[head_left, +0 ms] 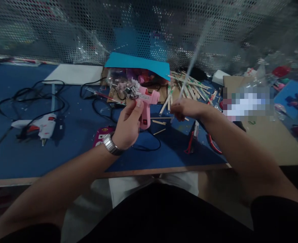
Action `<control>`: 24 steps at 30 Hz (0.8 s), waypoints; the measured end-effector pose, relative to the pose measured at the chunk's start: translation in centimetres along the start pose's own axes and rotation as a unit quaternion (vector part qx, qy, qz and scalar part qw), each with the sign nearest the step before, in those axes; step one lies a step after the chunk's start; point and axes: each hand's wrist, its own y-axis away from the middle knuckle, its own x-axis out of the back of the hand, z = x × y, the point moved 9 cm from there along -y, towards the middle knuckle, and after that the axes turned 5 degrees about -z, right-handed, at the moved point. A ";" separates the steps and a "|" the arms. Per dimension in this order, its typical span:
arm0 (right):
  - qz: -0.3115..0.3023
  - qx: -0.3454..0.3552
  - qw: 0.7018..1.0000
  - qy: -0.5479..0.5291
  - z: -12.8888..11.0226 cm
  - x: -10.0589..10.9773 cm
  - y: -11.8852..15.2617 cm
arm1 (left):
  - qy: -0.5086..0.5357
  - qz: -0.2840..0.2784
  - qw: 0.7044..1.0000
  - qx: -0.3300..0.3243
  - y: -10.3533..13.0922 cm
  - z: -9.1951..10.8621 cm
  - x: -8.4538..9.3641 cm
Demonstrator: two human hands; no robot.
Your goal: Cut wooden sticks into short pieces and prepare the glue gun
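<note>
My left hand (128, 125), with a metal watch on the wrist, is closed around a small pink hot glue gun (145, 113). The glue gun is held above the table with its trigger handle hanging down. To the right, my right hand (189, 108) pinches the lower part of a long translucent glue stick (196, 54), which stands up at a slant. A short end of the stick shows below my fingers. The glue stick and the glue gun are apart. Beneath and between the hands lie a few thin wooden pieces (159, 122).
A white glue gun (47, 125) with a black cable (28, 92) lies at the left. Several wooden chopsticks (189, 84) are heaped behind my right hand. A cutter (192, 136) and red-handled pliers (214, 143) lie near the front edge. Perforated metal mesh (63, 30) closes the back.
</note>
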 end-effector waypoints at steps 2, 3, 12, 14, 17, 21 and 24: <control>-0.012 -0.020 0.999 0.043 0.7 0.3 -0.6 | -0.016 -0.010 1.000 -0.009 -0.2 0.0 0.1; -0.005 -0.023 0.998 0.062 0.8 0.7 -0.7 | -0.033 -0.020 0.999 -0.010 -0.3 -0.1 0.0; 0.047 0.099 0.993 0.051 -3.3 -1.7 4.3 | -0.215 -0.089 0.972 -0.021 -0.1 0.0 -1.1; -0.008 0.127 0.992 0.010 -4.0 -4.6 5.1 | -0.238 -0.109 0.965 -0.027 0.0 0.4 -2.0; -0.006 0.156 0.986 -0.062 -4.1 -6.0 5.6 | -0.281 -0.149 0.948 -0.031 0.3 1.6 -3.4; 0.066 0.182 0.966 -0.172 -2.9 -3.6 5.9 | -0.434 -0.214 0.874 -0.052 -0.6 3.9 -2.4; 0.105 0.191 0.947 -0.234 -1.8 -1.8 6.2 | -0.554 -0.282 0.782 -0.037 -3.7 3.5 1.5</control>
